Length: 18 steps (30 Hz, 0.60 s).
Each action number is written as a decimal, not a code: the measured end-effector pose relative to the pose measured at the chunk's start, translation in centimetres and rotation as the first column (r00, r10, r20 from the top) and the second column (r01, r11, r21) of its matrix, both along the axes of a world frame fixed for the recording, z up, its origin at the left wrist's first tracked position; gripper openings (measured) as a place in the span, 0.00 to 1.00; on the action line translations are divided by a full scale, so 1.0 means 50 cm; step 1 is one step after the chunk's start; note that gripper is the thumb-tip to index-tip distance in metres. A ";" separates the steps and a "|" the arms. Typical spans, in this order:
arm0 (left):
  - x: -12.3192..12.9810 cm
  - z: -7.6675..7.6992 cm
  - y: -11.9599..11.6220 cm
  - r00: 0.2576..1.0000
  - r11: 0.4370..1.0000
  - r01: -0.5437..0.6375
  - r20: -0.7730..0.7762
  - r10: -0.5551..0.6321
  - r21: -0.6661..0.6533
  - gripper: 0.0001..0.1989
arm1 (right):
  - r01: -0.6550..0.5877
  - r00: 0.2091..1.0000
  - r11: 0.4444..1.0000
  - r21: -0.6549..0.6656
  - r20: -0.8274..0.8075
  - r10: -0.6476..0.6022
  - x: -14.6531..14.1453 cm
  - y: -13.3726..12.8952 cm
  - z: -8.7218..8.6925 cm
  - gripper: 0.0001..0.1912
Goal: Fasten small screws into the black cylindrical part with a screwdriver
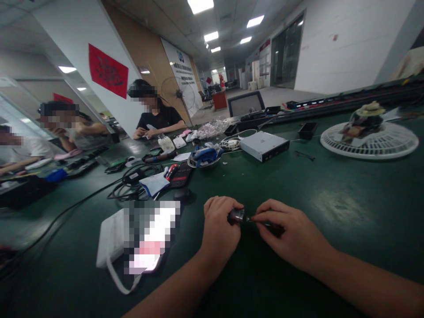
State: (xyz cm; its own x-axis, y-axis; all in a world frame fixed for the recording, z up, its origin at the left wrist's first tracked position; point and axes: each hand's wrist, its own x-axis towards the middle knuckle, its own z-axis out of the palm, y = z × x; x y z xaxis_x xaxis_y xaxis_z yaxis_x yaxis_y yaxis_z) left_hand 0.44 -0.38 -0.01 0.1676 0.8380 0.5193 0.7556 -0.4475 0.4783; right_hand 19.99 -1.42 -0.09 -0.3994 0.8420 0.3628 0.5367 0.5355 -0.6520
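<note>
My left hand [221, 223] is wrapped round a small dark cylindrical part with a shiny metal end [237, 215], which points to the right. Facing it, my right hand [281, 225] pinches a thin, dark tool [270, 225] between thumb and fingertips. The tool's tip lies close to the metal end of the part; whether they touch is too small to tell. Both hands are low over the green table [298, 190], near its middle. To their left lies a lit phone [154, 238], its screen blurred out, beside a white power bank [111, 234] with a white cable.
A grey box-shaped drive [264, 145] and a white fan grille [369, 139] lie farther back. Beyond my left hand are a bowl with blue items [204, 155], a dark mouse [182, 193] and black cables [127, 183]. Several people sit across the table at the left.
</note>
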 end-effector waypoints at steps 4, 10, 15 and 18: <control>0.000 -0.001 0.001 1.000 1.000 -0.006 0.000 0.006 -0.004 0.16 | 0.100 0.995 0.994 -0.047 0.034 -0.099 -0.001 0.004 0.000 0.11; -0.001 -0.002 0.002 0.993 0.991 -0.114 0.035 0.116 -0.065 0.16 | 0.050 0.995 0.998 -0.037 0.087 -0.046 -0.004 -0.004 0.005 0.10; -0.002 0.004 0.003 0.983 0.971 -0.162 0.062 0.175 -0.176 0.14 | 0.177 0.981 0.984 0.031 0.069 -0.179 -0.002 -0.006 0.006 0.09; -0.003 0.005 0.005 0.981 0.963 -0.157 0.078 0.178 -0.220 0.14 | 0.222 0.967 0.975 0.031 0.120 -0.224 -0.003 -0.002 0.001 0.11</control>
